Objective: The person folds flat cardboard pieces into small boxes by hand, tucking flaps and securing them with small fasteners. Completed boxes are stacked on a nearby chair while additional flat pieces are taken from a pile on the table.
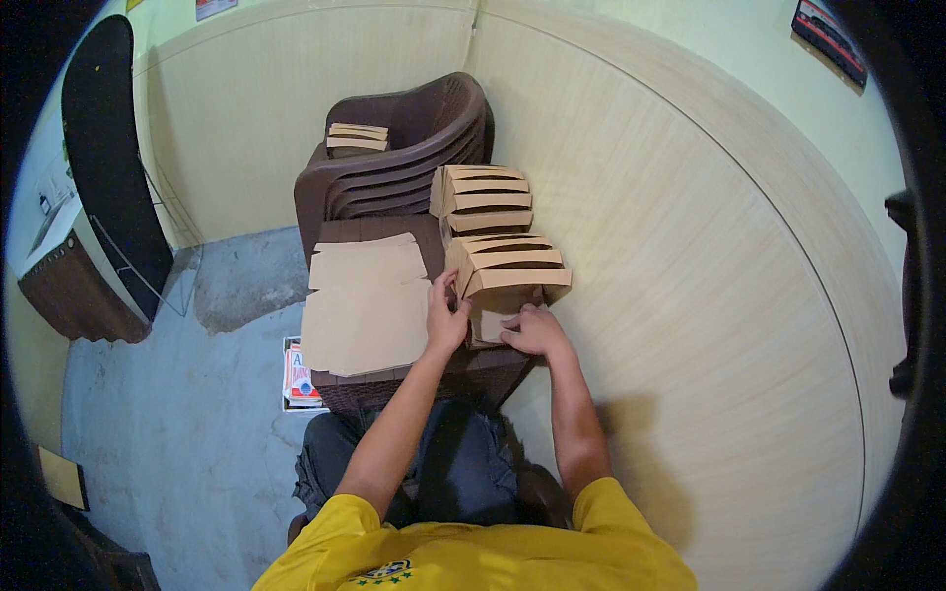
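Two rows of folded brown cardboard boxes already stand stacked at the centre of the frame, the farther row just behind the nearer one, so a good share of the folding looks done. Left of them lies a pile of flat, unfolded brown cardboard sheets on the dark brown woven counter, which suggests plenty is left to fold. A few more flat pieces rest on the seat of the stacked dark brown plastic chairs in the upper middle.

The small brown cardboard box in hand sits at the near end of the front row, just below centre. The left hand is curled against its left side, fingers pressing the wall. The right hand is closed over its right flap, thumb and fingers pinching the card. Both forearms reach up from the lower edge, elbows bent, over the person's lap.
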Tool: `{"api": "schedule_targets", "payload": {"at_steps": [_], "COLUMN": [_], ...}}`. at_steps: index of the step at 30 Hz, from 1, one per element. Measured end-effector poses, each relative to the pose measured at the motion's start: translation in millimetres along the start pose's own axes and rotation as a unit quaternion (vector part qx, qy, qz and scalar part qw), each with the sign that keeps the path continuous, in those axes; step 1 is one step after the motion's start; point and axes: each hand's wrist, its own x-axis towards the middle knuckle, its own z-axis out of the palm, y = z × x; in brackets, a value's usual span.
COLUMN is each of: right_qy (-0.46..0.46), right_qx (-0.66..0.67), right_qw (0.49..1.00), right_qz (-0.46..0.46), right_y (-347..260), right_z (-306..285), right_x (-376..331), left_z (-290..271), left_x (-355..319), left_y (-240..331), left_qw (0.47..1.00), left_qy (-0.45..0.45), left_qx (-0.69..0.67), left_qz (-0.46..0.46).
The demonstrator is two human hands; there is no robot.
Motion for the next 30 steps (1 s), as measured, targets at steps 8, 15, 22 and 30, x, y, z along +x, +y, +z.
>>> {"api": "schedule_targets", "payload": {"at_steps": [8,15,22,30], "right_qy": [-0.001,-0.109,-0.077,0.157], "right_qx": [-0.017,-0.072,-0.051,0.144], "right_qw": [0.997,0.989,0.993,0.976], "right_qz": [0.074,0.065,0.074,-0.04], "right_y": [-25.8,-28.6,-32.7,-50.7], "right_z": [11.1,-0.3,0.9,25.4], "right_x": [50.3,67.3,53.4,-50.8], "left_z": [-0.5,-12.0,-7.5,-21.3], "left_x": [5.2,-6.4,-13.9,-22.5], "left_y": [-12.4,-12.7,-20.2,-25.6], "left_qw": [0.999,0.999,0.991,0.989], "left_qy": [-0.016,-0.041,-0.064,-0.104], "left_qx": [-0.03,0.005,0.006,-0.006], "left_qz": [0.005,-0.016,-0.116,-0.103]}}
